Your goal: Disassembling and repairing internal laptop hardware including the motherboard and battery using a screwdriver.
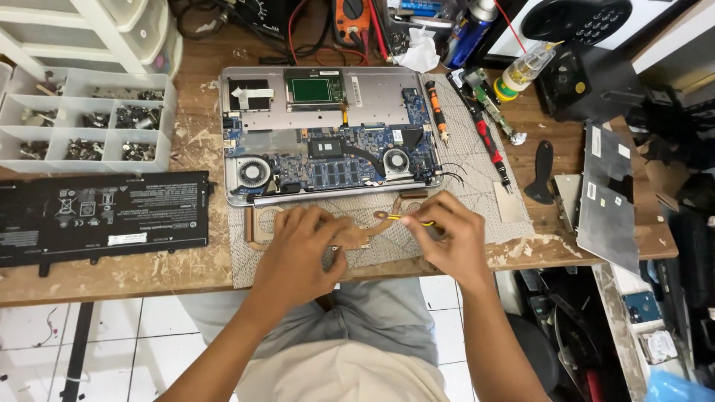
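1. Centrally, an opened laptop (328, 134) lies on the wooden workbench (112, 275) with its bottom cover off, showing the blue circuit board and two round fans.
2. Just in front of the laptop's near edge, a copper heat pipe assembly (261, 223) rests on a grey woven mat (477, 193).
3. The left hand (302, 249) presses down on the heat pipe assembly, fingers spread and curled over its middle; it pins the part against the mat rather than lifting it.
4. The right hand (450, 242), also just in front of the laptop, is clenched around a small yellow-handled tool (402, 218), whose tip points left toward the left hand's fingertips and sits over the copper part.
5. Left of the laptop, a long black battery pack (104, 216) lies flat on the workbench, well apart from both hands.
6. Behind the battery and left of the laptop stands a white compartment tray (89, 123) holding small screws and metal parts.
7. Right of the laptop, on the mat, lie an orange-and-black screwdriver (437, 112) and a red-and-black screwdriver (491, 152).
8. Further right of the laptop a black pry tool (541, 173) and a grey metal cover plate (607, 197) lie on the workbench.
9. Behind the laptop sit a crumpled white tissue (418, 50) and a blue spray can (471, 31).
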